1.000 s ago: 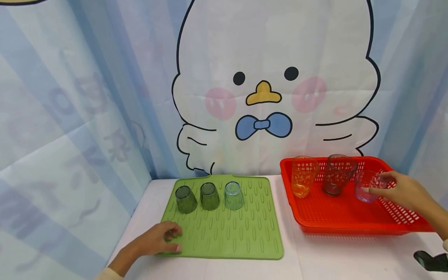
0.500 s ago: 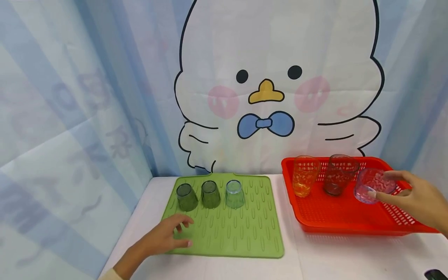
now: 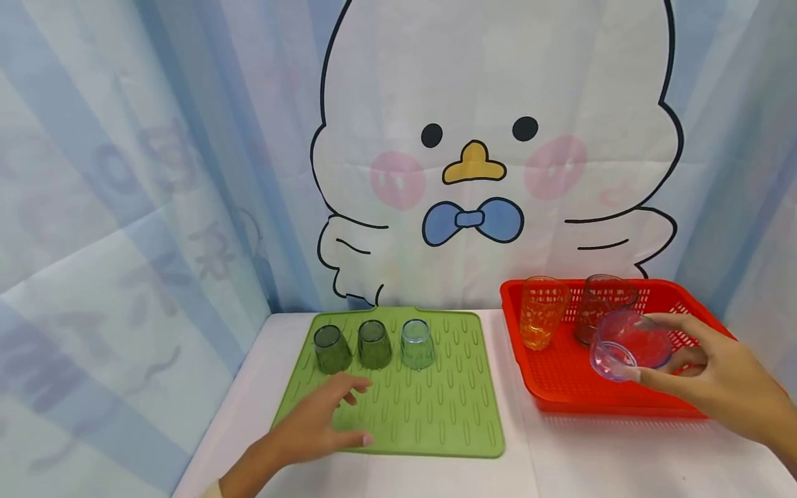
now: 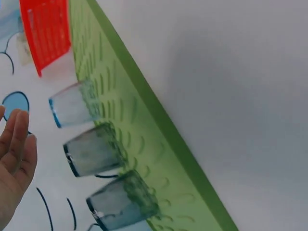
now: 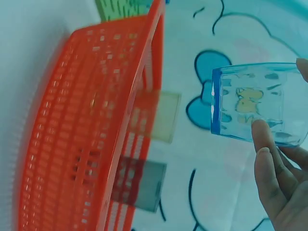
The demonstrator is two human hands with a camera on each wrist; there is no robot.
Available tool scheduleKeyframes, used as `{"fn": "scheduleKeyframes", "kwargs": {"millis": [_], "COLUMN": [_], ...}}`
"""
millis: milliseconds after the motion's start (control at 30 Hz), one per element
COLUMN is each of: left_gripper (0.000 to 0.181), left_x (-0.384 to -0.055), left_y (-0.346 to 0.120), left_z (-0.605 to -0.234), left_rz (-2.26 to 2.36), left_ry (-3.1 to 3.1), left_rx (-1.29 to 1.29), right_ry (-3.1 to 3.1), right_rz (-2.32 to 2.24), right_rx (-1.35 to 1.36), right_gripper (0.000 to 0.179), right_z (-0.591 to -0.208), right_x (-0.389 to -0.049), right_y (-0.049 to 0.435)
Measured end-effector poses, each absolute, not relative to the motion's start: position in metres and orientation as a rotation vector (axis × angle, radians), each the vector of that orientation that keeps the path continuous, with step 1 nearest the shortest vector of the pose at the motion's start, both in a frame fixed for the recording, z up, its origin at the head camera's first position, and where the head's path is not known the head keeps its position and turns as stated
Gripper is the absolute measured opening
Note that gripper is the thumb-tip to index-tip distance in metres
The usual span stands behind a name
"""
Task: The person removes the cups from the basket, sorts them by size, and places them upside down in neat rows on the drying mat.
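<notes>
In the head view my right hand (image 3: 716,377) holds a clear, purple-tinted glass (image 3: 623,339) between thumb and fingers. The glass is tilted above the red basket (image 3: 598,406); the right wrist view shows it raised off the basket floor. My left hand (image 3: 308,427) hangs over the near left part of a green drying mat (image 3: 442,422), fingers relaxed, with nothing in it. Behind it, two dark green glasses (image 3: 332,351) and a pale blue glass (image 3: 417,344) stand upside down in a row on the mat.
An amber glass (image 3: 543,315) and a grey glass (image 3: 599,301) stand upright in the basket, left of and behind the held glass. A white-covered table (image 3: 517,436) lies under mat and basket. A printed curtain (image 3: 473,270) hangs just behind.
My right hand has lifted the purple-tinted glass up from the basket, tipped it and moved it left and nearer. My left hand has moved right over the mat.
</notes>
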State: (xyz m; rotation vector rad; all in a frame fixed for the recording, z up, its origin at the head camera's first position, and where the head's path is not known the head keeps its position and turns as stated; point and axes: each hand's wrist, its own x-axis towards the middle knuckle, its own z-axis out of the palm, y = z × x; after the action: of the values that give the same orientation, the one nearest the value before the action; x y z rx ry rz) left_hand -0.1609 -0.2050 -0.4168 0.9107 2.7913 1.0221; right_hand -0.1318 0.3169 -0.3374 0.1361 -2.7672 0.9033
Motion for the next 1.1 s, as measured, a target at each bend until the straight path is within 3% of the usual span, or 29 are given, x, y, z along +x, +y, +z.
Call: {"fn": "scheduleKeyframes", "kwargs": {"millis": [567, 1100], "left_gripper": [0.09, 0.086], "left_x": [-0.141, -0.136], "left_y": [-0.15, -0.12], "left_z": [-0.391, -0.382], "left_rz": [1.098, 1.107], "left_ry": [2.767, 2.618], "left_rx": [1.141, 1.307], "right_ry": [-2.636, -2.669], "right_rz": [1.11, 1.302], "right_rx": [0.601, 0.838], "right_gripper": [0.068, 0.065], "right_z": [-0.343, -0.365], "right_x": [-0.112, -0.117], "right_y": [0.213, 0.16]}}
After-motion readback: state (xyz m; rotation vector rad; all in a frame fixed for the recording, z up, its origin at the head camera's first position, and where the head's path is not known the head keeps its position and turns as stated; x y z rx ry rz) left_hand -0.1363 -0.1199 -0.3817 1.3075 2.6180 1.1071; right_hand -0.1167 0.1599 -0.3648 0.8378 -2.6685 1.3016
